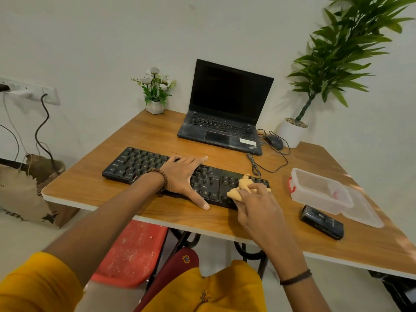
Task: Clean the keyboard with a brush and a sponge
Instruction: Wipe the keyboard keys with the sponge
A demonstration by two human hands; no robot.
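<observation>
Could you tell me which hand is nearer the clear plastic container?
Right. The right hand holds the sponge at the keyboard end nearest the container; the left hand lies flat on its middle, farther off.

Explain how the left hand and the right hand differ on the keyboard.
The left hand lies flat, fingers spread, on the middle of the keyboard; the right hand grips a yellow sponge at its right end. The left hand's wrist wears a beaded bracelet; the right hand's wrist a thin dark band. Both are on the same black keyboard.
</observation>
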